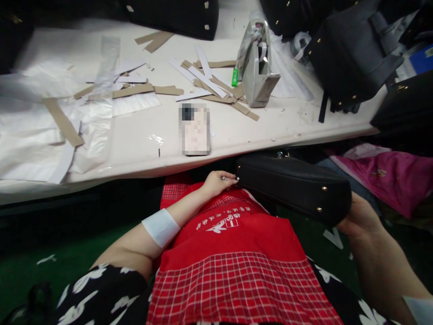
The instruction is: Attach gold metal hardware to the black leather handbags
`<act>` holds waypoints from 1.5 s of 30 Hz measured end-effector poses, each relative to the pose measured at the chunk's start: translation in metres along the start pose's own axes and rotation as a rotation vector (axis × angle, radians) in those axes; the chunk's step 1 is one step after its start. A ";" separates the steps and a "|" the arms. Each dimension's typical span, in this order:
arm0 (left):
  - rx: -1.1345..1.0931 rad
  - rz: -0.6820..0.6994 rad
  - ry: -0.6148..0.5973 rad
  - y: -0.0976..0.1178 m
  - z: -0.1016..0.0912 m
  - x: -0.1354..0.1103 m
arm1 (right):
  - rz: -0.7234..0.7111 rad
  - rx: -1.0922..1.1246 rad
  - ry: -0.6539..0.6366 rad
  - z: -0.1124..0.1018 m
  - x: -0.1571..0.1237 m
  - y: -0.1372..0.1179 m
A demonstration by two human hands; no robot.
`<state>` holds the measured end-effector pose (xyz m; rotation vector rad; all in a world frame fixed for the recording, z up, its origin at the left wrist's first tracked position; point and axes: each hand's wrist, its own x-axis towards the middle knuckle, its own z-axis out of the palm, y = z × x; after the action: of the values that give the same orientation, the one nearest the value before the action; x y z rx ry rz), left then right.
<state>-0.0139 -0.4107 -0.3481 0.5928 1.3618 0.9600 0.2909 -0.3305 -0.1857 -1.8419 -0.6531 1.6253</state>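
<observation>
A black handbag (291, 185) lies tilted on its side over my lap, just below the table edge, with gold-coloured studs on its base facing me. My right hand (361, 214) grips the far right end of the bag; its fingers are partly hidden behind it. At the bag's left end, my left hand (219, 182) is closed with the fingertips close to a corner stud. Small shiny, whitish bits show among those fingers, too small to name. A red apron (237, 230) with a checked lower part covers my lap beneath both hands.
On the white table (135, 149) are a phone (196, 131), a tape dispenser (259, 67), brown and white strips (216, 85) and clear plastic sheets (91, 131). More black bags (348, 54) stand at the back and right. Pink cloth (389, 176) hangs at the right.
</observation>
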 end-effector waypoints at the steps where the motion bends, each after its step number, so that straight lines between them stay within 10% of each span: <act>1: 0.010 0.006 0.024 0.001 0.003 -0.001 | 0.034 0.016 0.019 -0.001 0.001 0.001; 9: 0.040 0.012 0.051 -0.006 0.011 0.006 | 0.142 0.080 0.012 -0.016 0.013 0.008; 21: -0.215 -0.060 -0.571 0.045 -0.019 -0.030 | 0.122 -0.053 -0.154 -0.049 0.023 0.017; 28: -0.188 0.036 -0.495 0.082 -0.013 -0.043 | -0.063 -0.101 -0.227 -0.070 0.027 0.035; 34: -0.058 0.195 -0.219 0.115 0.013 -0.032 | -0.455 -0.580 -0.479 -0.058 0.009 0.007; 40: 0.450 0.169 -0.347 0.125 0.024 -0.029 | -0.873 -0.866 -0.550 -0.042 0.006 -0.005; 45: 0.513 0.055 -0.427 0.118 0.025 -0.044 | -0.929 -0.872 -0.469 -0.044 0.022 0.010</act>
<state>-0.0133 -0.3828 -0.2233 1.1568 1.2013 0.4763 0.3374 -0.3267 -0.2045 -1.2002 -2.2827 1.1419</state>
